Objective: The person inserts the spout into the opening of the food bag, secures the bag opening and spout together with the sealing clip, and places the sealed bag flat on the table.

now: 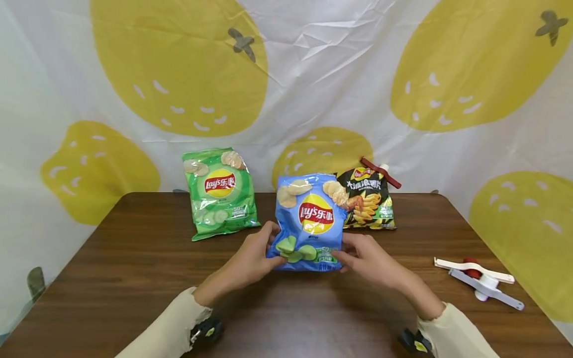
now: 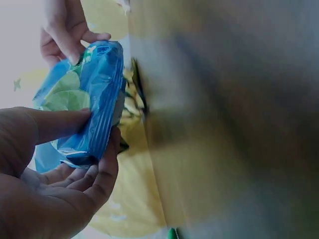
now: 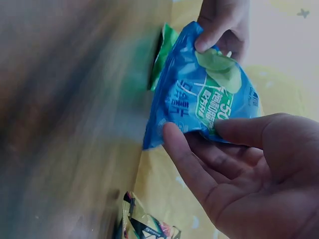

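A blue bag of Lay's chips (image 1: 309, 223) is held upright above the brown table, its printed front toward me. My left hand (image 1: 255, 251) grips its lower left side, thumb on the front and fingers behind, as the left wrist view shows. At the lower right side, my right hand (image 1: 367, 256) holds the bag with the thumb on the front; in the right wrist view its fingers curl beneath the edge (image 3: 239, 154). Behind stand a green chip bag (image 1: 221, 196) to the left and a black chip bag (image 1: 367, 201) to the right, partly covered by the blue one.
A dark red bag clip (image 1: 380, 172) sits at the top of the black bag. On the table's right side lie a white clip (image 1: 474, 269) and a grey clip (image 1: 485, 288). A white cloth with yellow fruit prints (image 1: 313, 89) hangs behind the table (image 1: 134, 278).
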`<action>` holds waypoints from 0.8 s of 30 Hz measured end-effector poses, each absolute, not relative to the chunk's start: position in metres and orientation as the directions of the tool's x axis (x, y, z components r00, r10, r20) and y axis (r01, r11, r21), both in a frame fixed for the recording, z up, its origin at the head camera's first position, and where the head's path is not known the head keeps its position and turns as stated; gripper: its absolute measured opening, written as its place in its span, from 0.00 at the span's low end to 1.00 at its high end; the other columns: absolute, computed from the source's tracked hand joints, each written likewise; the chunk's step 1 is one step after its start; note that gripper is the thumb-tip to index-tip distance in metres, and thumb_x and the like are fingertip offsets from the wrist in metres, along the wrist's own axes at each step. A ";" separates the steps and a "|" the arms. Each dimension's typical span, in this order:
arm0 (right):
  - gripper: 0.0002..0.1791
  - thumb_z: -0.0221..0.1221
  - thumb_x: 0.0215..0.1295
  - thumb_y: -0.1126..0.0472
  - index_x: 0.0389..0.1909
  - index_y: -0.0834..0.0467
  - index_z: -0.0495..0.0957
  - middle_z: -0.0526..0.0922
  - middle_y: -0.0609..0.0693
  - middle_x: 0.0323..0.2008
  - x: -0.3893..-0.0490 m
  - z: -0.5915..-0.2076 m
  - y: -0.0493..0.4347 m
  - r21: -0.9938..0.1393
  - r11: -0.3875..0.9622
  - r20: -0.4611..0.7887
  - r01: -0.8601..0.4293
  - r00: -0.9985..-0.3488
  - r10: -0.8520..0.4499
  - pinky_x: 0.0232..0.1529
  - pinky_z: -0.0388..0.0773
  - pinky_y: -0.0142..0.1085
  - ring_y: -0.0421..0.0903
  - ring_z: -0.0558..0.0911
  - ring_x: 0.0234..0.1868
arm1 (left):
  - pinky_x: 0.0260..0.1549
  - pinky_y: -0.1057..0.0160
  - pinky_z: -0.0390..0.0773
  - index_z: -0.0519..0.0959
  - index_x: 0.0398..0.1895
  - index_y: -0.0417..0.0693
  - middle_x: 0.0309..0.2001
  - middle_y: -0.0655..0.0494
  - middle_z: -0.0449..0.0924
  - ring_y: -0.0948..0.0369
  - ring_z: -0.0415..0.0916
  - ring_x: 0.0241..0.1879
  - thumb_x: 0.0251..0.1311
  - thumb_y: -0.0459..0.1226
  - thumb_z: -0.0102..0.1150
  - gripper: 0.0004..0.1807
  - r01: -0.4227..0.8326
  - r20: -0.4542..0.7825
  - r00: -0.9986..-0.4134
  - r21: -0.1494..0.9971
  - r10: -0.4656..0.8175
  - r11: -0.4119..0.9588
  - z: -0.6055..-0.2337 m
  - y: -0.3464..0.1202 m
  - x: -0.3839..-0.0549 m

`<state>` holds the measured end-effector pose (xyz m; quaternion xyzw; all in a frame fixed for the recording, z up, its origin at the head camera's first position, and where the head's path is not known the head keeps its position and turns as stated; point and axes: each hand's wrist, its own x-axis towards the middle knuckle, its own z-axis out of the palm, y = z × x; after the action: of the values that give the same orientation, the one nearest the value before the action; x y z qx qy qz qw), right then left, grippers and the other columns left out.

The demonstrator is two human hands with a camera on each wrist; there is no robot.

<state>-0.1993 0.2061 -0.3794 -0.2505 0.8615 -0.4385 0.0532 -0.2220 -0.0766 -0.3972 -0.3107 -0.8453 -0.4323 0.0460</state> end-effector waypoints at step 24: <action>0.05 0.59 0.71 0.62 0.35 0.59 0.76 0.80 0.47 0.23 -0.188 -0.388 0.207 -0.648 0.610 0.080 -0.456 -0.837 -0.540 0.22 0.79 0.34 0.44 0.81 0.20 | 0.36 0.60 0.77 0.67 0.52 0.40 0.38 0.51 0.78 0.60 0.75 0.37 0.55 0.41 0.72 0.29 0.482 0.096 -0.817 0.654 0.568 0.583 -0.411 -0.075 -0.202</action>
<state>-0.1885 0.2074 -0.3878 -0.2783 0.8950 -0.3430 0.0617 -0.2022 -0.0748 -0.4112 -0.2959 -0.8874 -0.3481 -0.0618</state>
